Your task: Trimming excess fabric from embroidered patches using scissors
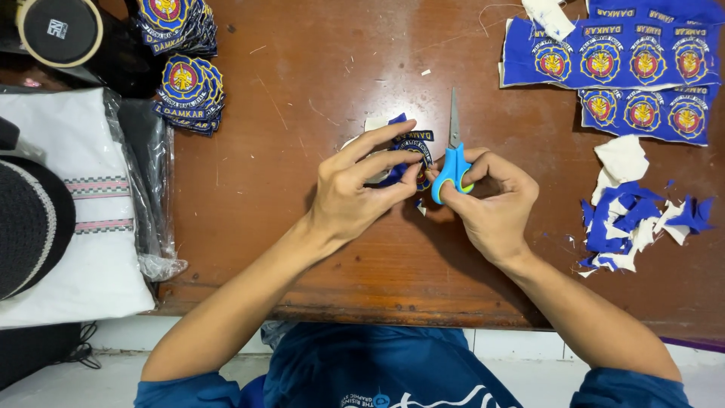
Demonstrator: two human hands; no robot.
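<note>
The left hand (pixel 355 189) pinches a blue patch (pixel 408 155) at the table's (pixel 302 249) middle, while the right hand (pixel 491 200) grips blue-handled scissors (pixel 453 162), blades shut and pointing far. To trim well, turn the patch — not the scissors — and keep fingertips off the cutting line.

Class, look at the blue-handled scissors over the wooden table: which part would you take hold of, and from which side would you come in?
Probably the blue handle loops of the scissors, coming from the near side. The blades point away from the person, so the handles face the right hand, which holds them now beside the patch.
</note>
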